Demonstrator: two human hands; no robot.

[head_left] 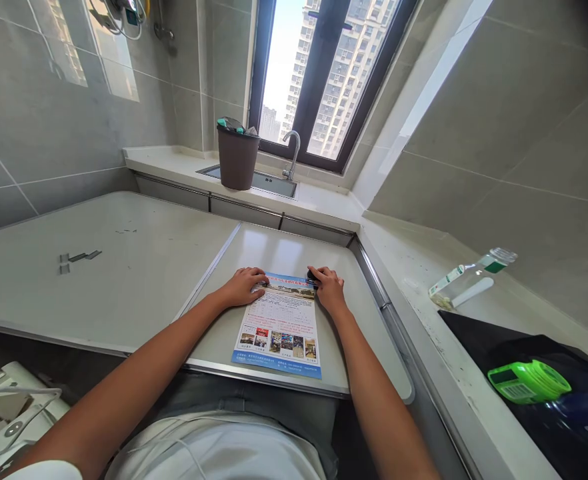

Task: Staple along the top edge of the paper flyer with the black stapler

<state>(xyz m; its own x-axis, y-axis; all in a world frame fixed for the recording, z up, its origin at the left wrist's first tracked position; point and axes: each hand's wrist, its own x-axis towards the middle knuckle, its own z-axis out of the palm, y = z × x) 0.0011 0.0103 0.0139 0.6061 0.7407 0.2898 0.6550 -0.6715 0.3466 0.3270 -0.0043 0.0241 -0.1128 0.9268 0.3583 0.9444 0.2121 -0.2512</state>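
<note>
A printed flyer [281, 323] with blue borders and a row of small photos lies flat on the white table. My left hand [247, 287] rests at the flyer's upper left corner, fingers curved over its edge and the thumb slightly apart. At the upper right corner, my right hand [328, 287] is closed around a small black stapler-like object [314, 275], which sits at the paper's edge. The fingers hide much of this object. Several staple strips [77, 257] lie on the left half of the table.
A brown bin [238, 159] stands by the sink [274, 183] and faucet beneath the window. On the right ledge are a clear jar [474, 277] and a green-lidded container [529, 382]. White cables and a power strip are at lower left.
</note>
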